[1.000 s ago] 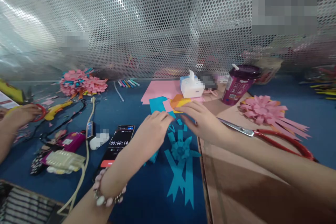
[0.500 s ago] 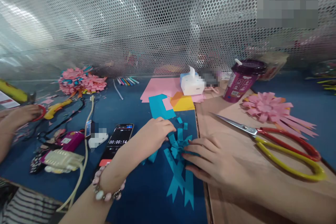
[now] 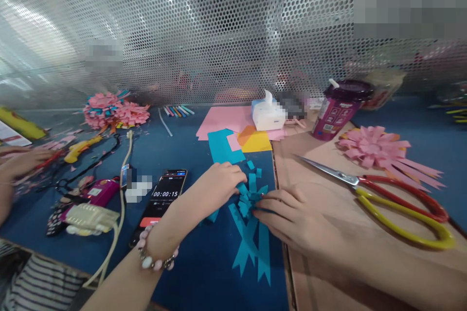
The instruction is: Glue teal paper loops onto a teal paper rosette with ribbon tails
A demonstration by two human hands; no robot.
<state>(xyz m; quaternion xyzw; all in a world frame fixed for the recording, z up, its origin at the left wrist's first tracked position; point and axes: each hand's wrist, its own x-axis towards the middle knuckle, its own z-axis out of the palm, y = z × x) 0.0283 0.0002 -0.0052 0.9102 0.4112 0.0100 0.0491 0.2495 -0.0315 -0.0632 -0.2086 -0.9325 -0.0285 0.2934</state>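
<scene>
A blue paper flower of curled strips, with notched ribbon tails, rests on the dark blue tabletop between my hands. From the left, my left hand closes its bent fingers on the flower's petals; some fingertips are hidden. My right hand grips the opposite edge, fingers pressed together on the strips. A loose blue strip shows under my left wrist. Two small blue scraps lie just beyond the flower. Large scissors with red and yellow handles lie to the right of my right hand.
A phone running a timer lies by my left forearm. Coloured paper, a tissue pack, a purple cup and a pink paper flower stand or lie farther off. Another person's hand works at far left.
Both my hands stay at the blue flower with only small finger shifts. The other person's hand at far left has moved slightly left. The view has shifted a little.
</scene>
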